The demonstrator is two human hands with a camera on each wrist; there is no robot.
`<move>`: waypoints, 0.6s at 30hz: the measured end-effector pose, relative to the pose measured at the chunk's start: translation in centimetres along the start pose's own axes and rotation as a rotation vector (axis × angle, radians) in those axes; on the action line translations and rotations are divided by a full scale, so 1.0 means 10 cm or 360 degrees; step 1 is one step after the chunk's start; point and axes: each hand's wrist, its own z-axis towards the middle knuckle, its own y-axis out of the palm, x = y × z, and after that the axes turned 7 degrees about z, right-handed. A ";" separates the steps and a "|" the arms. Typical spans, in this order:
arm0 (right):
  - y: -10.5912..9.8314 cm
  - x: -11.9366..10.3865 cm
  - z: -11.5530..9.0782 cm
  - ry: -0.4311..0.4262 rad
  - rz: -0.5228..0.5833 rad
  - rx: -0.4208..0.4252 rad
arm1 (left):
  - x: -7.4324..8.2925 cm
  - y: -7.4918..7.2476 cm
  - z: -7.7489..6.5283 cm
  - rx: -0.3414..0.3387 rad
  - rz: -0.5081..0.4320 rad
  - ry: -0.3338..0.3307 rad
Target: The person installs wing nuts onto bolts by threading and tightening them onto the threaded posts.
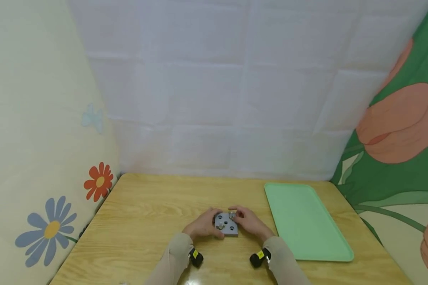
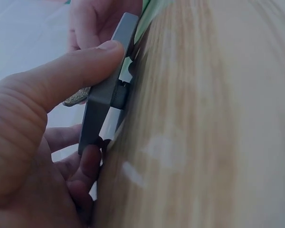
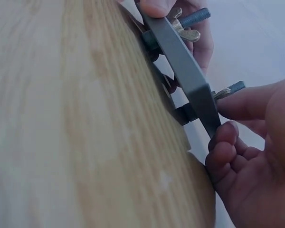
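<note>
Makeshift recording booth, not a lived-in room. Small wooden tabletop (image 1: 146, 221) boxed in by hung sheets: creased white cloth (image 1: 217, 99) behind, daisy print (image 1: 50, 229) left, tulip print (image 1: 396, 126) right. Green tray (image 1: 306, 221) on tabletop.

Matt grey metal plate (image 1: 227, 225) with threaded steel bolts (image 3: 230, 88) rests on glossy wood-grain table (image 1: 146, 221).

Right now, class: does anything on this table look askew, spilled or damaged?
Nothing stands out. Both hands, left and right, hold a grey plate with bolts on the table; the green tray lies flat.
</note>
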 end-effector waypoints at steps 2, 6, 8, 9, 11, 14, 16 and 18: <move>0.01 -0.01 0.01 0.0026 0.0031 0.0013 | 0.02 -0.01 -0.03 0.0012 0.0041 -0.0028; 0.01 -0.03 0.00 0.0093 0.0051 0.0106 | 0.10 -0.05 -0.09 0.0006 0.0094 -0.0094; -0.04 -0.05 -0.03 0.0109 0.0000 0.0168 | 0.16 -0.08 -0.13 0.0003 0.0091 -0.0124; -0.08 -0.07 -0.04 0.0095 -0.0051 0.0202 | 0.18 -0.11 -0.15 0.0000 0.0094 -0.0134; -0.17 -0.10 -0.08 0.0067 -0.0170 0.0275 | 0.23 -0.19 -0.21 0.0002 0.0115 -0.0157; -0.34 -0.13 -0.14 0.0068 -0.0412 0.0366 | 0.24 -0.34 -0.29 0.0062 0.0322 -0.0186; -0.46 -0.13 -0.18 0.0085 -0.0565 0.0421 | 0.21 -0.45 -0.34 0.0156 0.0565 -0.0221; -0.57 -0.11 -0.22 0.0113 -0.0690 0.0451 | 0.16 -0.54 -0.39 0.0268 0.0847 -0.0277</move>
